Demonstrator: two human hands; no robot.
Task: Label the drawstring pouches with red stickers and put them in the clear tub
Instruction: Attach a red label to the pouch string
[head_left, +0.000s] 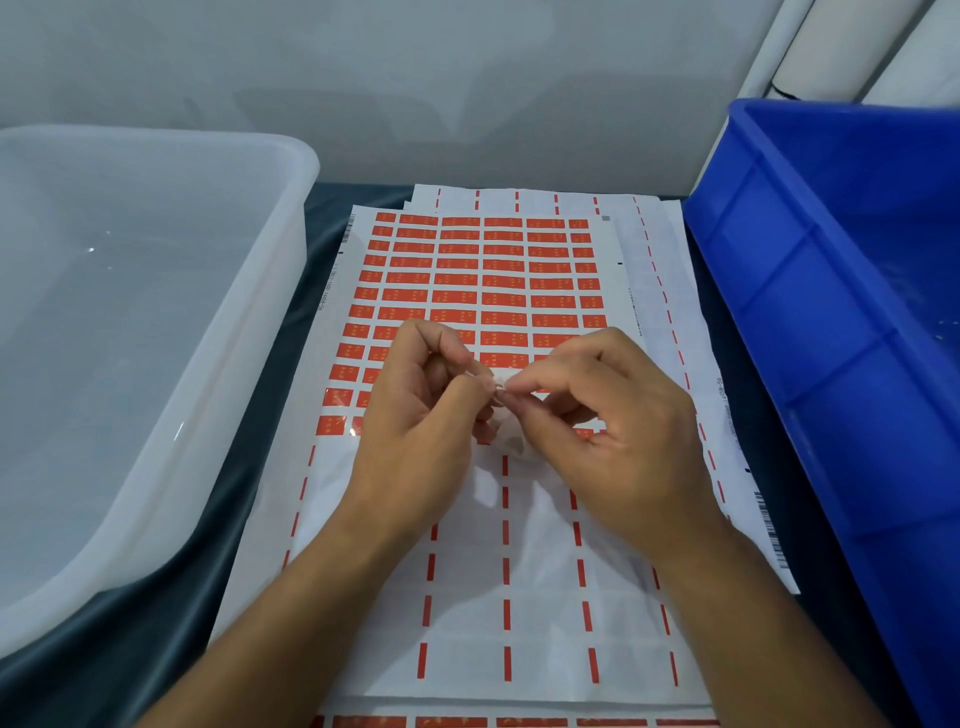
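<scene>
A small sheer white drawstring pouch (506, 441) hangs between my two hands, above a sheet of red stickers (483, 280). My left hand (421, 410) pinches the pouch's top from the left. My right hand (608, 410) pinches it from the right with thumb and forefinger. Most of the pouch is hidden behind my fingers, and I cannot tell whether a sticker is on it. The clear tub (171, 415) stands at the left, and I see nothing inside it.
A blue plastic crate (810, 332) stands at the right, its contents out of sight. Several sticker sheets are stacked on the dark table cover (218, 530); the lower part of the top sheet is peeled bare. A white wall is behind.
</scene>
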